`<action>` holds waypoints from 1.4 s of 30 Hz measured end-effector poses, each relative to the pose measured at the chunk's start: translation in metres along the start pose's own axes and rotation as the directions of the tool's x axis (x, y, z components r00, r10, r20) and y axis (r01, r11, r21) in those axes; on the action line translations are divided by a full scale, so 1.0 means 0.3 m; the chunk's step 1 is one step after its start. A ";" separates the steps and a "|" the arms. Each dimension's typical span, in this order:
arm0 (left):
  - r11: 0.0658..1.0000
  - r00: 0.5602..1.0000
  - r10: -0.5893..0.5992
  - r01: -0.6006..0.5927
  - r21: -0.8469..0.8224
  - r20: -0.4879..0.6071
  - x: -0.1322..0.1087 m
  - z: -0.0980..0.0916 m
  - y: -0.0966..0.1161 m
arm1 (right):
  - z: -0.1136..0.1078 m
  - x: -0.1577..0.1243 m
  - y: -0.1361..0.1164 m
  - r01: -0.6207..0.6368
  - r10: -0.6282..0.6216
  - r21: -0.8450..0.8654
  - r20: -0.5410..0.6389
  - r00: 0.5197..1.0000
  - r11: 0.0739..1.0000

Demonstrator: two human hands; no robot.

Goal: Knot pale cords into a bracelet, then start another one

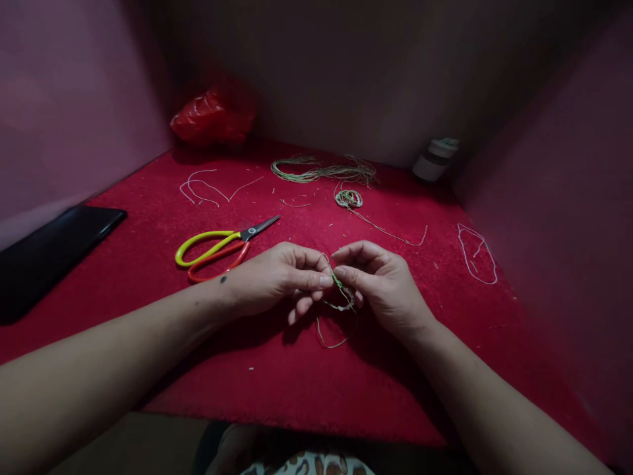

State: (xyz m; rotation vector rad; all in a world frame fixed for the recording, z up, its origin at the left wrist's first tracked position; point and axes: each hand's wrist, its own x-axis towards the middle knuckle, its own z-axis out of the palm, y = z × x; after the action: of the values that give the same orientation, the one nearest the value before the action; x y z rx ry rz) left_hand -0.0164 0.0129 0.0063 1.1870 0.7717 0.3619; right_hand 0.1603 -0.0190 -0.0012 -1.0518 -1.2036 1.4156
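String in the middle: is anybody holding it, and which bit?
Yes. The left hand and right hand both pinch the string at its green knotted part, between thumb and finger; its loose ends hang down to the red cloth.

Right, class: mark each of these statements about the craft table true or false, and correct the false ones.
1. The left hand and right hand pinch a cord between their fingers. True.
2. The scissors lie to the right of both hands. False: they lie to the left, blades shut.
3. A red plastic bag sits in the far corner. True.
4. The table cover is blue. False: it is red.
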 end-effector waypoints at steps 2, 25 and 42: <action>1.000 1.000 -0.005 0.005 -0.024 0.003 0.003 0.002 -0.001 | 0.007 -0.003 0.002 0.050 -0.050 -0.063 -0.007 0.999 0.997; 0.992 0.990 0.073 -0.059 0.115 -0.123 0.001 -0.004 0.005 | 0.007 -0.012 0.018 -0.152 0.147 0.070 0.069 0.987 0.986; 0.996 0.996 0.085 -0.085 0.024 0.012 -0.007 -0.028 0.020 | -0.040 -0.005 -0.024 -0.188 0.166 0.065 0.251 0.954 0.980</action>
State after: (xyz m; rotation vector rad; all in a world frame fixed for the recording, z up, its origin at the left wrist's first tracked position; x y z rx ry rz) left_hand -0.0229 0.0194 0.0111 1.2468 0.7192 0.4164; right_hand 0.1734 -0.0183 0.0044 -0.9631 -1.2313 1.7639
